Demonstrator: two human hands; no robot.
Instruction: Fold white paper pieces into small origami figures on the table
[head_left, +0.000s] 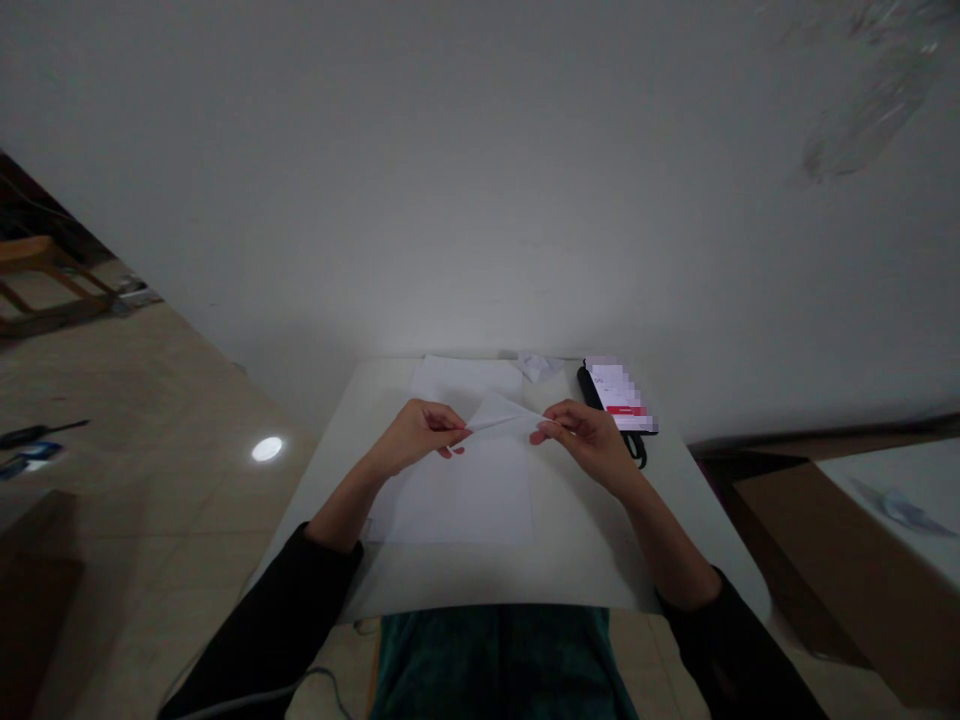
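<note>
A small folded piece of white paper (498,411) is held up over the table between my two hands. My left hand (424,436) pinches its left corner between thumb and fingertips. At the opposite corner my right hand (583,436) has the paper in a like pinch. The piece comes to a point at the top, with a crease or edge running across it. Beneath it, white paper sheets (465,505) lie flat on the table, partly covered by my left hand and the folded piece.
On the white table (480,580), a phone (619,395) with a lit screen lies right of my hands, a black strap beside it. A folded paper piece (538,366) sits at the back edge, against the wall (480,200). A cardboard box (832,560) stands at the right.
</note>
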